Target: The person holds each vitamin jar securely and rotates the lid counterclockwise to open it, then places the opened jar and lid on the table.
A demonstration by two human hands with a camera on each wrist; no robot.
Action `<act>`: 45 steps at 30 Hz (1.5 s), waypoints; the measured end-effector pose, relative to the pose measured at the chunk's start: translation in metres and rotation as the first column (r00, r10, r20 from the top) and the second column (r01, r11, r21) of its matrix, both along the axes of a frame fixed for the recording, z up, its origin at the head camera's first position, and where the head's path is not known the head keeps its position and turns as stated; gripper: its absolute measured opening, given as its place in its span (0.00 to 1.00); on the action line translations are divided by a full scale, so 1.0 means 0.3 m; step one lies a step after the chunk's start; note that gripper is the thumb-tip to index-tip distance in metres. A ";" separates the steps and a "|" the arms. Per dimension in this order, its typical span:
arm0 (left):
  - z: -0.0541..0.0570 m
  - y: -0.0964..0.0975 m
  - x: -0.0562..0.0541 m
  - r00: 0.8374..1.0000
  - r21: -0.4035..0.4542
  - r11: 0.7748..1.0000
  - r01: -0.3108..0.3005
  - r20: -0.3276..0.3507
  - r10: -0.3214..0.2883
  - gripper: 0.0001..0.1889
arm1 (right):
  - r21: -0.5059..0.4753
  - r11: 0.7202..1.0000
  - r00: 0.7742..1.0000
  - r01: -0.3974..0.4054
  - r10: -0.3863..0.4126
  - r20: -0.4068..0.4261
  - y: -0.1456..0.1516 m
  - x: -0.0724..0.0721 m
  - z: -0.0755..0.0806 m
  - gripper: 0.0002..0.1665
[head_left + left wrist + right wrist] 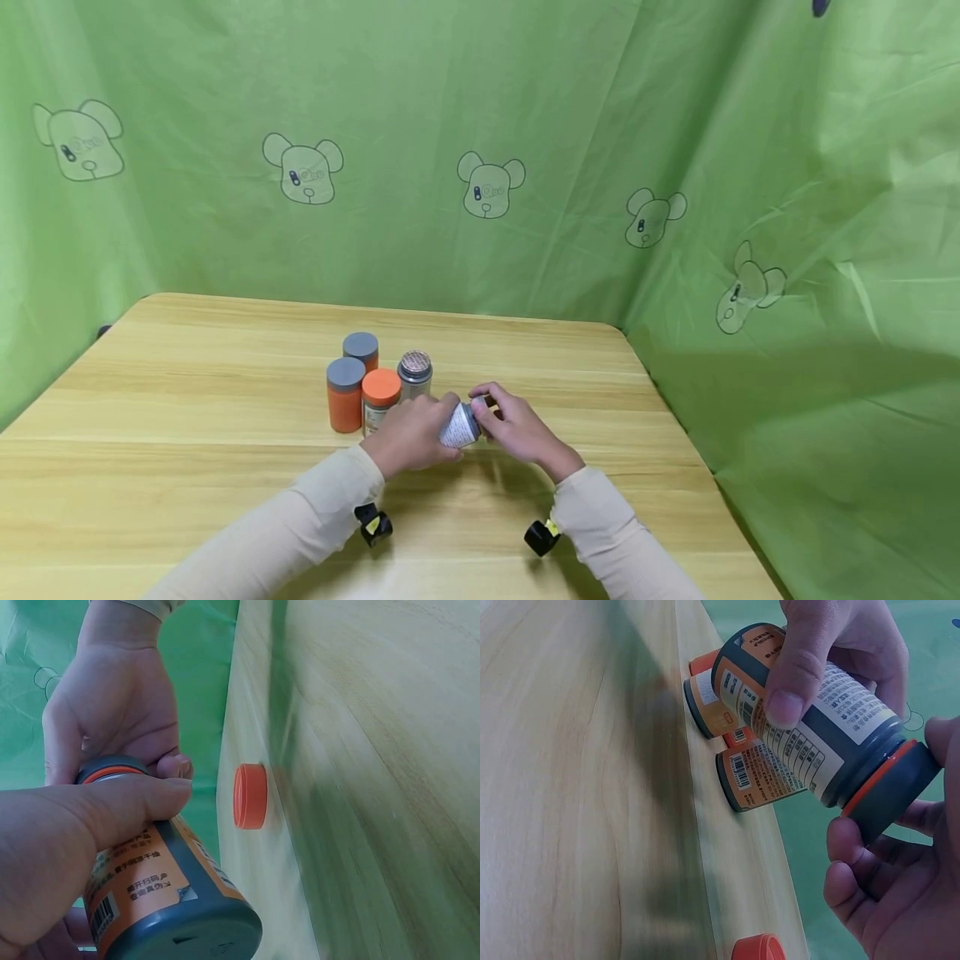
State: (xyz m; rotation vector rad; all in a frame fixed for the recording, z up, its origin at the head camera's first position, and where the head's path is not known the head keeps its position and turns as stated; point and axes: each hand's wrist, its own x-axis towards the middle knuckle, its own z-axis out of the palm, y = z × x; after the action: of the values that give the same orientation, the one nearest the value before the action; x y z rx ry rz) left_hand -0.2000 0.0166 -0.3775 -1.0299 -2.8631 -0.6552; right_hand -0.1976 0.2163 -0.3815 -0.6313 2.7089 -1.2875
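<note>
My left hand (411, 435) grips the body of a dark grey jar (457, 427) with an orange and white label, tilted and held above the table. The fingers of my right hand (519, 427) pinch the jar's dark grey lid (894, 793). An orange ring shows between lid and neck in the right wrist view. The lid is on the neck; how tightly, I cannot tell. Below, a loose orange lid (251, 796) stands on the table, seen in both wrist views. In the head view it is hidden.
Left of my hands stand two orange jars with grey lids (346, 400) (361, 346), a jar with an orange lid (381, 387), and a lidless jar with a foil seal (416, 367). The wooden table (225, 358) meets a green curtain (405, 250) behind and at the right.
</note>
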 end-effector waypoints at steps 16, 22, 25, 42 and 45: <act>0.003 0.002 -0.002 1.000 -0.013 1.000 -0.009 0.005 0.009 0.32 | -0.023 1.000 1.000 -0.013 0.012 -0.029 0.007 0.012 0.009 0.19; 0.003 0.005 -0.006 1.000 -0.005 1.000 -0.009 0.009 0.009 0.31 | -0.022 1.000 0.998 -0.002 0.000 -0.056 0.010 0.012 0.013 0.19; 0.001 0.004 -0.007 1.000 0.002 1.000 -0.008 0.011 0.008 0.31 | -0.029 1.000 0.998 0.001 -0.003 -0.066 0.015 0.009 0.010 0.19; -0.018 0.012 -0.011 0.999 0.017 0.999 -0.029 0.027 0.028 0.35 | -0.101 0.993 0.994 0.056 -0.065 -0.089 0.037 0.009 -0.007 0.19; -0.021 0.014 -0.012 0.999 0.023 0.999 -0.033 0.028 0.033 0.36 | -0.110 0.991 0.992 0.074 -0.084 -0.091 0.047 0.007 -0.007 0.20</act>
State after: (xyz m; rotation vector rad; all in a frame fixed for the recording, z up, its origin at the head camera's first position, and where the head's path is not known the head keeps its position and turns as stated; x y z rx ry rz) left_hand -0.2035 0.0209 -0.3838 -0.9758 -2.8818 -0.7051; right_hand -0.1957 0.2303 -0.3836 -0.6165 2.7828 -1.4650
